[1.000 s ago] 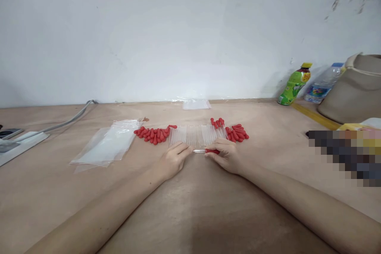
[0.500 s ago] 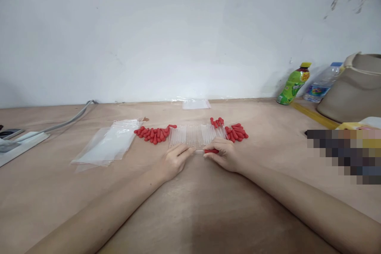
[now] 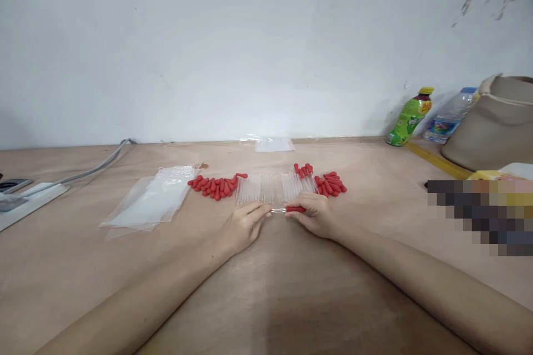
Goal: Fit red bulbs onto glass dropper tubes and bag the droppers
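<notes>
On the brown table lies a row of several clear glass tubes. Piles of red rubber caps lie left and right of the row, and a few capped tubes rest at its far right end. My left hand pinches the clear end of one tube just in front of the row. My right hand pinches the red cap on that same tube's other end. The tube lies level between both hands.
Clear plastic bags lie left of the caps, another bag by the wall. A grey cable and white strip sit far left. A green bottle, water bottle and beige bag stand at right.
Both hands have stayed at the tube; the left fingers have slid a little right along it toward the red cap. Nothing else on the table has moved.
</notes>
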Motion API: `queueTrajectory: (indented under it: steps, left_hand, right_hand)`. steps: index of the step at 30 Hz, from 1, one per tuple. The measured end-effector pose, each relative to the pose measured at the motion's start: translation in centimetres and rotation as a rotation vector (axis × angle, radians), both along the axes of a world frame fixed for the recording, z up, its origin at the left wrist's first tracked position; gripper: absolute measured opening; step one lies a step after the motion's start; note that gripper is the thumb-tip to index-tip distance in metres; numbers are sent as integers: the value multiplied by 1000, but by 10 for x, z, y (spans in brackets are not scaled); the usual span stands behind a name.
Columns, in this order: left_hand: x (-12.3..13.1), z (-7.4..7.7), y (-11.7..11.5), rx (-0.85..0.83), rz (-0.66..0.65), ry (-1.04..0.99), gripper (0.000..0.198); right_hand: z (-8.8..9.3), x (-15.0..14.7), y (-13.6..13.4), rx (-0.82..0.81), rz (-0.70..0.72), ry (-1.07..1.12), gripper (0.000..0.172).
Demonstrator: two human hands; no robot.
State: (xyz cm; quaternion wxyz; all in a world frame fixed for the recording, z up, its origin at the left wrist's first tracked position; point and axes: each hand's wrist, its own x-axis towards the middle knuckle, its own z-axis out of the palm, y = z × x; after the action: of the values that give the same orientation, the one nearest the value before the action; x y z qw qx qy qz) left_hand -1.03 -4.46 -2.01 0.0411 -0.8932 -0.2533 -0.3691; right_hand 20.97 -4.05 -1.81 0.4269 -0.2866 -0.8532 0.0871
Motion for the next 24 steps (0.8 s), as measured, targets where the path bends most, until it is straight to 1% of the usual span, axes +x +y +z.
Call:
queueTrajectory:
  steps: [6,11,14,17,21,24]
  left_hand:
    - [3,-1,1,4,-18,33,29]
    - [5,0,2,28,-17,69,24]
    - [4,1,0,10,-2,80,22]
    - [0,4,-2,14,22,69,20]
    - [-3,5,-4,8,19,82,19]
    - [-2,5,-5,17,14,85,18]
  right_hand:
    - [2,-2,-2,-42,13,-26,14]
    - [2,-3,-1,-73,38,-27,13]
    - [1,0,0,-120,48,11,17]
    - [2,4,-2,-142,29,74,21]
    - [5,5,-5,-167,37,61,16]
    - [4,3,-7,-167,36,46,16]
